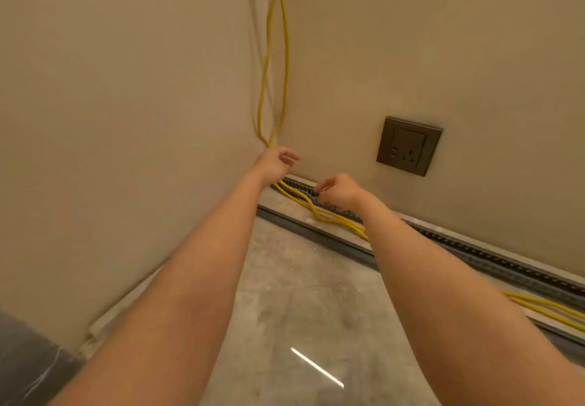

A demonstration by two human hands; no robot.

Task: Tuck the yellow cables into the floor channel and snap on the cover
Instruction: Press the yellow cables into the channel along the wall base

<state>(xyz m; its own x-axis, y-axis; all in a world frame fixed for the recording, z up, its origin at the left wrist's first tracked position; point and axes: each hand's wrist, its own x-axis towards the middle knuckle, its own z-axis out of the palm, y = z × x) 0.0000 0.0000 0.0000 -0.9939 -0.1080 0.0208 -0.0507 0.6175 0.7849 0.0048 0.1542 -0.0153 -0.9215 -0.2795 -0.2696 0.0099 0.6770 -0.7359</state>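
Loosely, left hand (pixel 276 162) (curled) overlaps cables (pixel 286 57).

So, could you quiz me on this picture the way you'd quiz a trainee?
1. True or false: the yellow cables already lie fully inside the floor channel.
2. What sits above the channel, to the right of the cables? A) a light switch B) a wall socket C) a thermostat
3. Fill in: above the left hand, the cables climb the room's ____.

Key: 1 false, since a stretch lies on the ledge in front of the channel; 2 B; 3 corner.
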